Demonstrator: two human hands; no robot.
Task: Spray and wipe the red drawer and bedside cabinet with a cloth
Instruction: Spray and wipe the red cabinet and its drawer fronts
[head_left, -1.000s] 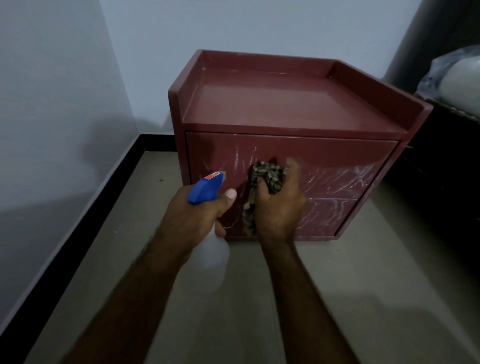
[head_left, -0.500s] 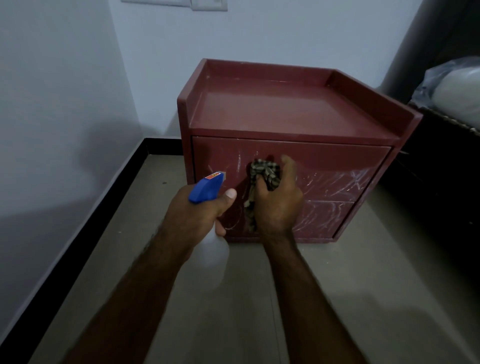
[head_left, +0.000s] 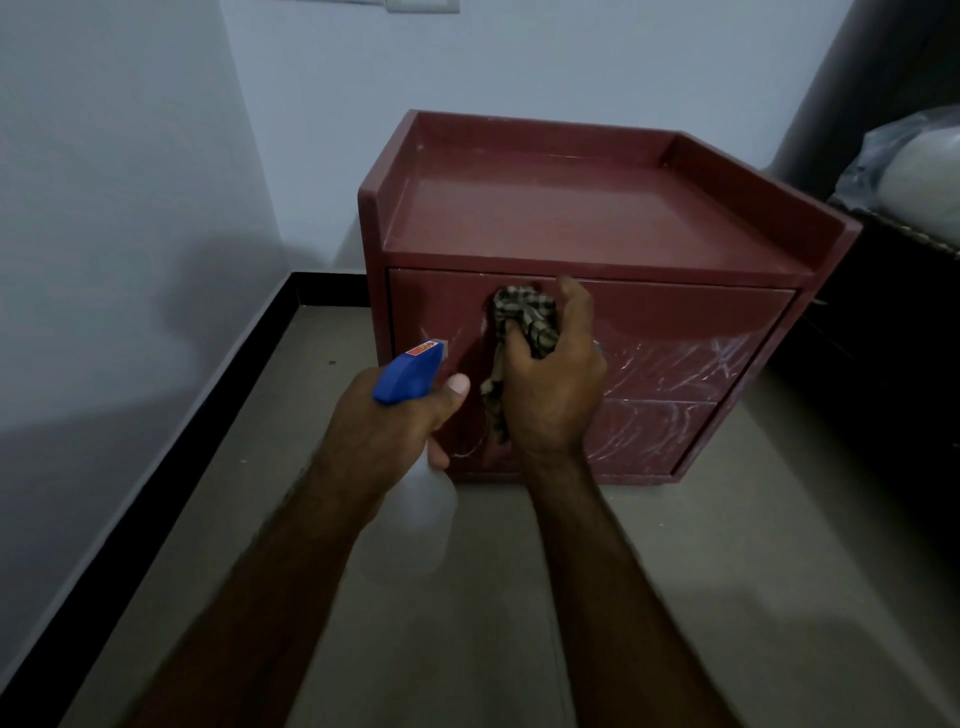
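The right grip (head_left: 550, 384) is curled round a bunched checked cloth (head_left: 524, 317) and presses it against the front of the red drawer (head_left: 675, 317), near the drawer's upper left part. The thumb points up beside the cloth, and a loose tail of the fabric hangs below the fist. The left grip (head_left: 395, 431) is wrapped round the neck of a spray bottle (head_left: 410, 374). Its thumb lies along the blue spray head, whose nozzle points at the drawer front just left of the cloth. The bottle's pale, clear body hangs below the hand, above the floor (head_left: 727, 571).

The drawer is the upper of two fronts in the red bedside cabinet (head_left: 571, 208); it is pushed in. White streaks cross the right part of both fronts and a few show near the lower left. The cabinet's top is a shallow tray with raised edges at the back and sides. The cabinet stands on the floor near the white back wall. A black skirting (head_left: 156, 467) runs along the left wall. To the right is dark furniture with a plastic-wrapped white bundle (head_left: 914, 161) on it.
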